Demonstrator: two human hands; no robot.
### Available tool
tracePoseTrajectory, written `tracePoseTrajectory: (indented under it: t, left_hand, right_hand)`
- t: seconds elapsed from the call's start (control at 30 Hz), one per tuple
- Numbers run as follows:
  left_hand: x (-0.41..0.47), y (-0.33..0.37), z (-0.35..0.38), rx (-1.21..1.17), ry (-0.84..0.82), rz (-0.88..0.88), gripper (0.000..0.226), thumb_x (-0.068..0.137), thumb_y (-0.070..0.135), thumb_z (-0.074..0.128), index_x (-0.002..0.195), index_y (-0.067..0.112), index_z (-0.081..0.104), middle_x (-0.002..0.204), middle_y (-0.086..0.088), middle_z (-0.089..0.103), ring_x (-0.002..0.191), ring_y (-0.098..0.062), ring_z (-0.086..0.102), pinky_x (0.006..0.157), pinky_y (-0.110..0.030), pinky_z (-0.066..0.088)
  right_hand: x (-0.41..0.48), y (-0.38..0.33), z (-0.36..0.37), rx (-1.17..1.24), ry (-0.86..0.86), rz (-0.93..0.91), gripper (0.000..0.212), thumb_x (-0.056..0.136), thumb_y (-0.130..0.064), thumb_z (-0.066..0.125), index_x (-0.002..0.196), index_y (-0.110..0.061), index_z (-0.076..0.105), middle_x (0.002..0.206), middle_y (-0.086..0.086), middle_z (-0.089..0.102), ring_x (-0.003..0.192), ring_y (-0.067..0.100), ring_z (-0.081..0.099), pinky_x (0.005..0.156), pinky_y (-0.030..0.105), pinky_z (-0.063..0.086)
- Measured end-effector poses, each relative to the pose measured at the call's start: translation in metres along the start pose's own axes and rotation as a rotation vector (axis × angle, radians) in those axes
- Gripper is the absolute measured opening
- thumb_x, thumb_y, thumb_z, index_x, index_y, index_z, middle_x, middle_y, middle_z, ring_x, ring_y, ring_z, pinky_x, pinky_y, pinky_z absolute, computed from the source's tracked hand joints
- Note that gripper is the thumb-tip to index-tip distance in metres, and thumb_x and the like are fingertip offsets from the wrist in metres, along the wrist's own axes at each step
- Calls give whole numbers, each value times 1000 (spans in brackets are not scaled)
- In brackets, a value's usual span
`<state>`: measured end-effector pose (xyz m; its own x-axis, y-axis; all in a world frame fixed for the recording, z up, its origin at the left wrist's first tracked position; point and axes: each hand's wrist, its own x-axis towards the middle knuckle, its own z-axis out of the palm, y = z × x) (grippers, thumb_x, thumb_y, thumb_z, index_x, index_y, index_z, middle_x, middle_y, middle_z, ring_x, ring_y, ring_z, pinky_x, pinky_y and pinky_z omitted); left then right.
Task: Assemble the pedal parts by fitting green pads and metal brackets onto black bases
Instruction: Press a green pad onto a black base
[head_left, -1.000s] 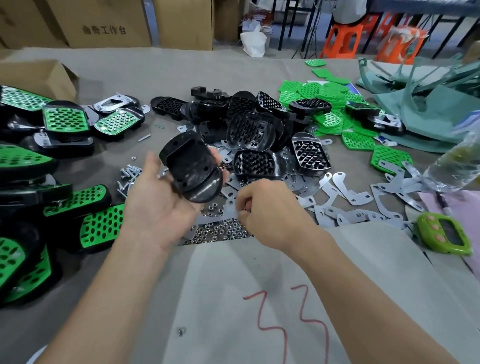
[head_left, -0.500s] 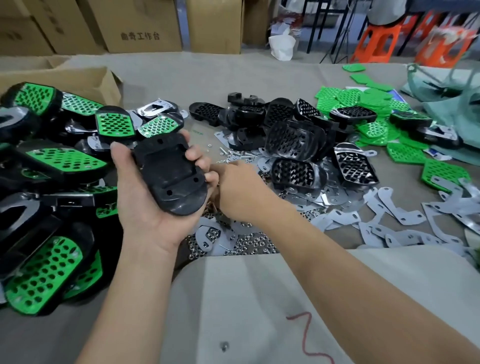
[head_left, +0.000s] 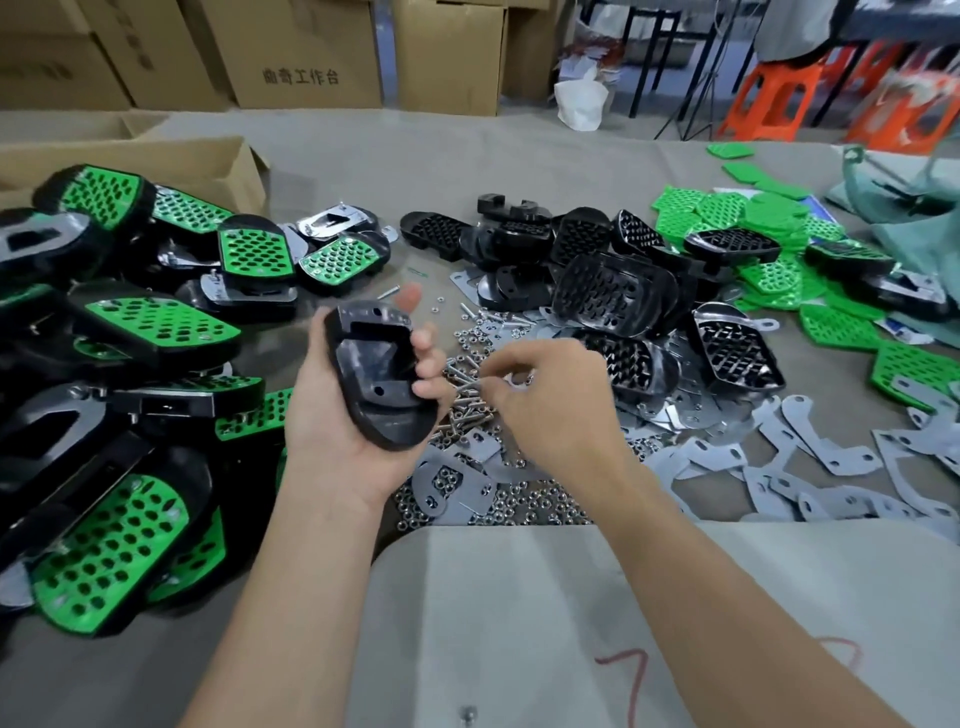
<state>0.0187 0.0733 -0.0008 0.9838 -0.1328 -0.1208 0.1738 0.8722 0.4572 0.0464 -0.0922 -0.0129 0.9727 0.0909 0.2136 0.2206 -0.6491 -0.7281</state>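
Head view: a black base (head_left: 382, 376) was gripped underside-up in the left hand (head_left: 343, 415), long axis toward 12 o'clock. At its 3 o'clock, just beside, a screw (head_left: 467, 387) was pinched by the right hand (head_left: 545, 400) above the worktop's (head_left: 519, 597) screw pile (head_left: 467, 415).

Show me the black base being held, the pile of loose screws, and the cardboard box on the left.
black base (head_left: 382, 379): head view, its recessed underside.
loose screws (head_left: 470, 364): head view, middle of the pile.
cardboard box (head_left: 156, 161): head view, its open flap.
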Motion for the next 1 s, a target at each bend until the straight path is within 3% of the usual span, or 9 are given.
tracePoseTrajectory:
  t: [0.07, 0.17, 0.27, 0.37, 0.5, 0.67, 0.8, 1.0]
  left_hand:
    - [2, -3, 4, 56, 72, 6, 51, 94, 49, 47, 129, 13, 58, 82, -7, 52, 66, -17, 44, 58, -23, 37]
    - [8, -15, 11, 222, 284, 78, 38, 104, 42, 50, 122, 11, 62, 75, -4, 64, 61, -17, 58, 56, -24, 49]
    - [13, -31, 13, 513, 479, 252, 11, 100, 19, 65, 109, 15, 70, 87, 1, 79, 79, -16, 75, 65, -31, 62]
    - [14, -41, 9, 758, 455, 255, 13, 94, 8, 70, 101, 19, 74, 92, -1, 80, 87, -21, 76, 71, -34, 61]
    - [9, -41, 11, 817, 347, 195, 25, 91, 2, 67, 104, 19, 79, 102, -9, 79, 95, -29, 76, 81, -44, 62]
    - [4, -41, 17, 890, 278, 238, 35, 83, -6, 70, 104, 20, 81, 101, -12, 79, 92, -25, 73, 92, -47, 59]
    - [1, -46, 20, 933, 236, 293, 41, 67, 7, 77, 106, 20, 81, 96, -10, 79, 84, -17, 70, 87, -36, 58]
    - [2, -47, 19, 989, 225, 348, 41, 64, 13, 79, 101, 30, 83, 93, -3, 80, 84, -15, 73, 82, -30, 57]
  right_hand:
    - [-7, 4, -9, 214, 60, 86, 8, 80, -22, 75, 75, -29, 76, 67, -15, 72, 57, 3, 64, 57, 16, 49]
    - [-17, 7, -19, 485, 83, 199, 11, 77, -19, 69, 79, -28, 75, 64, 1, 73, 47, 12, 53, 49, 29, 41]
    - [-20, 9, -27, 574, 76, 221, 11, 72, -15, 65, 75, -22, 73, 65, 6, 74, 48, 19, 41, 47, 32, 33]
    - [-19, 9, -35, 564, 88, 197, 9, 71, -13, 66, 72, -19, 72, 65, 5, 74, 46, 19, 46, 47, 32, 38]
    - [-19, 10, -39, 549, 124, 141, 10, 74, -9, 74, 68, -15, 69, 60, 7, 71, 50, 19, 64, 51, 27, 48]
    - [-18, 6, -38, 576, 86, 54, 14, 77, -8, 76, 67, -16, 69, 57, 9, 68, 55, 37, 63, 55, 38, 52]
    - [-22, 2, -38, 456, 104, -8, 14, 79, -13, 74, 68, -17, 66, 53, 4, 66, 53, 35, 60, 52, 38, 53]
    - [-23, 1, -42, 325, 115, -56, 16, 82, -16, 70, 68, -15, 62, 53, 1, 66, 52, 31, 61, 56, 39, 54]
